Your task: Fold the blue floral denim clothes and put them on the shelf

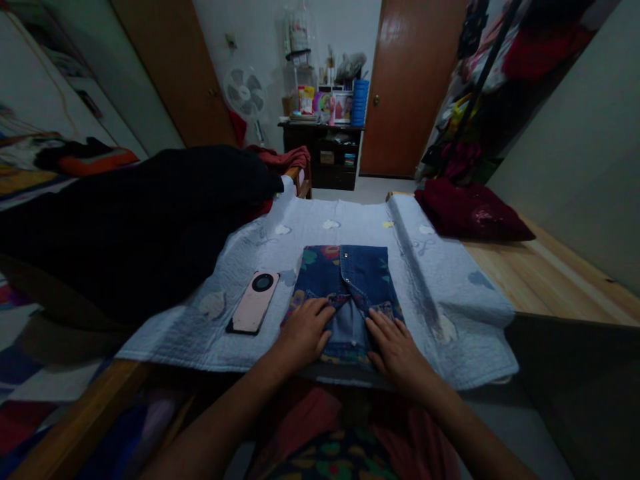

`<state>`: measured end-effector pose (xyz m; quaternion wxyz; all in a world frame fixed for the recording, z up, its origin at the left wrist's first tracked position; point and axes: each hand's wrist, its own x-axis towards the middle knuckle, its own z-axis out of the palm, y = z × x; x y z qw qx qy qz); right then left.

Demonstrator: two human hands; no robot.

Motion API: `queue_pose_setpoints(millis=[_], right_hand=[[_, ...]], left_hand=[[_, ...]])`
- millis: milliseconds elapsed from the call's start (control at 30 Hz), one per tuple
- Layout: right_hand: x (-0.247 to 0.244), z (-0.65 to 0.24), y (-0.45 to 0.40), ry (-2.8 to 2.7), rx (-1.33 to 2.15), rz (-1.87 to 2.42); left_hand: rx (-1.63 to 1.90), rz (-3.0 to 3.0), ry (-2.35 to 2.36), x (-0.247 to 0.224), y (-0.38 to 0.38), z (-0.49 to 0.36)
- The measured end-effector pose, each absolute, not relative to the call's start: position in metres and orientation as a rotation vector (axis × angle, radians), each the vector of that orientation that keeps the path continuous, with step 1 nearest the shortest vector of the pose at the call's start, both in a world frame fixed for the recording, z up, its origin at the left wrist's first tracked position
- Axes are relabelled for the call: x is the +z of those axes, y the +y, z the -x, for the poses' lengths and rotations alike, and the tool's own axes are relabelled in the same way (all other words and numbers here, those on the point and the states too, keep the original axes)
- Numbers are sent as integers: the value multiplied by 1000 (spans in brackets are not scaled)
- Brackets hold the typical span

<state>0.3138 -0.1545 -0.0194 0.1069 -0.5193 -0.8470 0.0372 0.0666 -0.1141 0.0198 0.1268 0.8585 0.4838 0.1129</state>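
Evidently the folded denim garment [370, 267] is the centre of attention, lying squarely in front of the person on a pale quilted cloth [357, 217], where both hands reach it evenly. The left hand [306, 333] rests over its near left part and the right hand [397, 343] over its near right part, one on either side of the gap where the front parts and shows paler fabric. Both grips are released rather than clenched: the fingers lie extended on the fabric, presumably because flat contact steadies soft layers better than a pinch. Whether a thumb catches an edge, I cannot tell. The quilted cloth probably serves as a smooth, clean base; what supports its middle is hidden. A pink phone [245, 313] lies camera side up just beside the garment, apart from the left hand, perhaps set there to be near without being underfoot. Dark clothing [135, 207] is heaped at the left, while a maroon bundle [475, 210] sits on the wooden bench [505, 280] at the right, both clear of the hands.
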Motion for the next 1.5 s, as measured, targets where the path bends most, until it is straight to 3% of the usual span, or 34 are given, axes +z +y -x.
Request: queue_pose_setpoints(millis=[167, 433, 633, 800, 1067, 1267, 1367, 1500], right_hand=[[-26, -315, -157, -2542, 181, 1584], [6, -312, -143, -2439, 298, 1603], [28, -300, -119, -2373, 290, 1645], [12, -278, -96, -2274, 145, 1497], [-17, -270, -88, -2457, 414, 1612], [-3, -282, -70, -2366, 493, 1474], [1, -284, -47, -2258, 378, 1497], [-7, -280, -21, -2229, 141, 1634]], left_hand=[[195, -2433, 1668, 16, -112, -64], [228, -2439, 1759, 28, -120, -64], [178, -2388, 1489, 32, -109, -57], [413, -2448, 1475, 17, -78, -67], [104, -2457, 1400, -14, -74, -83], [352, -2410, 1417, -3, -46, -70], [441, -2386, 1696, -6, -26, -67], [280, -2362, 1837, -22, -15, -71]])
